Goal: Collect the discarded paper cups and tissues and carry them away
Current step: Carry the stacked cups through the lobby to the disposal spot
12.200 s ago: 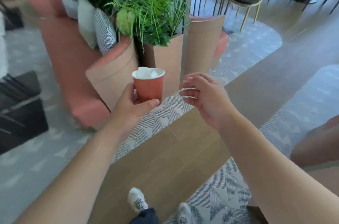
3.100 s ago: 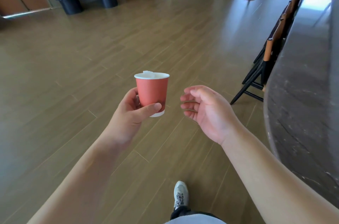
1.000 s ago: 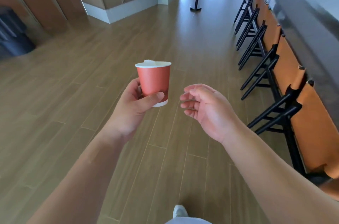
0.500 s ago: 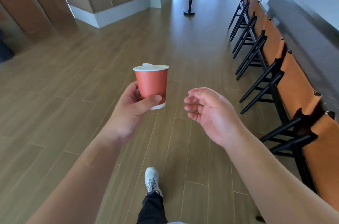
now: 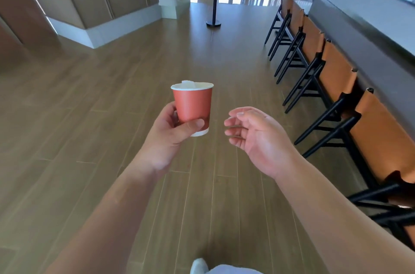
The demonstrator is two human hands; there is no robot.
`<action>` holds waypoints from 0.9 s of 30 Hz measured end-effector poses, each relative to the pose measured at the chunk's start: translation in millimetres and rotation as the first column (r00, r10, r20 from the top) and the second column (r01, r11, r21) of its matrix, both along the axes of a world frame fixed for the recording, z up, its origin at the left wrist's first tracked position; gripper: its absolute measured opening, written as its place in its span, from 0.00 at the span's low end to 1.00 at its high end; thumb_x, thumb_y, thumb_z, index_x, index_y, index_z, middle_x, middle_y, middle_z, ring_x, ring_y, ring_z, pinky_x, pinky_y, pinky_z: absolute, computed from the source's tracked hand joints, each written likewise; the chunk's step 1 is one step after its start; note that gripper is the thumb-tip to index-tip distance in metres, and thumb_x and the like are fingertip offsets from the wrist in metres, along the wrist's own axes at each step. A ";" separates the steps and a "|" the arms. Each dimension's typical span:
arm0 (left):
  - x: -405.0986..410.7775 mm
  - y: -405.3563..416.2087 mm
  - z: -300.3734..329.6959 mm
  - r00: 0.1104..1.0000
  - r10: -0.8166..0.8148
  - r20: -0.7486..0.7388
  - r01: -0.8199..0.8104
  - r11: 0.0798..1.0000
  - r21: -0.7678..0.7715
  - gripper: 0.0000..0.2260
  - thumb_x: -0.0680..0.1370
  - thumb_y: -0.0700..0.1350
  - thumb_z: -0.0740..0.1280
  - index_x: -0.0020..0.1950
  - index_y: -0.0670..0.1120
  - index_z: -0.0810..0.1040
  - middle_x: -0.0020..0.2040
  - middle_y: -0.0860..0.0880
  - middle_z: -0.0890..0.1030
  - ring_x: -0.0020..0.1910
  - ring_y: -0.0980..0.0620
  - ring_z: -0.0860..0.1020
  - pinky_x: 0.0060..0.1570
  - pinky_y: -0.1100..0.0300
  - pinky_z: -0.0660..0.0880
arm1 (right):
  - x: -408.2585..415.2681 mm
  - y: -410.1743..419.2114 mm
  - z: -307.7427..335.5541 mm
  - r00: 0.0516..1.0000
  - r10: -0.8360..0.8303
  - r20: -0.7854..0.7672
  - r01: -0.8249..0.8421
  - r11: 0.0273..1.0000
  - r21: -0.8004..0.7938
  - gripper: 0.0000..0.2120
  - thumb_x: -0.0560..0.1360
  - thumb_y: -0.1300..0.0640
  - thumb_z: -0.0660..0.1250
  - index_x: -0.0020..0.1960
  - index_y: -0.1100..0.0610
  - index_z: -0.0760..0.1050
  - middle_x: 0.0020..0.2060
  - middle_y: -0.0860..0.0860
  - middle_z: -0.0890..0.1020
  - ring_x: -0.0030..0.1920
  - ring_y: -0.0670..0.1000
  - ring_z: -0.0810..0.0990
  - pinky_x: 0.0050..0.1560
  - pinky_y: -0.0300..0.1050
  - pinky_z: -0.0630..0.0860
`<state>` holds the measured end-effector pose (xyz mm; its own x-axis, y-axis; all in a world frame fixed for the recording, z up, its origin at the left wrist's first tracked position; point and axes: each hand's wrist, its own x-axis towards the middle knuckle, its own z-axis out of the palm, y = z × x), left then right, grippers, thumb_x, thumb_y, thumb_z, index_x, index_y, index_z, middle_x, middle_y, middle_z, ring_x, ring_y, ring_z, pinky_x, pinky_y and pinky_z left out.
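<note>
The person's left hand (image 5: 167,136) is wrapped around the lower part of a small red paper cup with a white rim and white base (image 5: 192,108), thumb pressed across its front near the bottom and the other fingers curled behind it, so the cup stands upright in the air out in front of them, above the floor at the middle of the scene. A bit of crumpled white tissue (image 5: 187,82) pokes up just over the cup's rim at its far left edge; how much more sits inside cannot be seen from here. The right hand (image 5: 253,136) hangs just to the right of the cup, apart from it, palm turned toward the cup and fingers loosely bent, grasping nothing. Both forearms are bare and reach in from the near edge. Under them runs a brown wood-plank floor (image 5: 94,130). Along the right side a row of black-framed stools with tan leather backs (image 5: 336,76) lines a long grey counter (image 5: 368,24), running from near to far. At the far centre stands a black barrier post on a round base (image 5: 214,4), with bright glass behind it, and to the far left are brown panelled walls with a white skirting (image 5: 74,31). The tip of a white shoe (image 5: 198,266) shows at the near edge
</note>
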<state>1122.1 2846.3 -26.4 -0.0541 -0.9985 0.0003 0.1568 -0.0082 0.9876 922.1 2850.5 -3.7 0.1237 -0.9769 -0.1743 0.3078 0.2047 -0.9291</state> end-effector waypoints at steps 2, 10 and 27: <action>6.6 -22.4 3.9 1.000 -0.001 -0.003 0.001 1.000 -0.005 0.32 0.62 0.51 0.77 0.64 0.44 0.77 0.53 0.46 0.83 0.54 0.47 0.81 0.58 0.52 0.78 | 4.3 -21.2 1.7 1.000 0.005 -0.005 -0.005 1.000 -0.013 0.05 0.76 0.61 0.64 0.48 0.58 0.79 0.40 0.54 0.83 0.39 0.51 0.81 0.41 0.44 0.76; 25.4 -123.8 3.0 1.000 -0.013 -0.006 0.013 1.000 0.007 0.33 0.62 0.51 0.77 0.65 0.45 0.77 0.53 0.48 0.83 0.52 0.51 0.82 0.50 0.60 0.78 | 17.1 -128.2 -2.4 1.000 0.002 0.020 -0.002 1.000 -0.004 0.08 0.70 0.57 0.67 0.48 0.56 0.80 0.41 0.53 0.83 0.39 0.51 0.82 0.40 0.42 0.78; -25.0 -436.8 15.9 0.997 0.024 0.075 -0.025 1.000 0.008 0.29 0.64 0.48 0.78 0.64 0.45 0.77 0.52 0.48 0.83 0.51 0.51 0.82 0.49 0.61 0.79 | -24.0 -444.9 -1.7 0.996 0.030 0.081 -0.031 0.999 0.015 0.09 0.69 0.56 0.66 0.48 0.57 0.79 0.40 0.54 0.83 0.39 0.51 0.81 0.41 0.44 0.77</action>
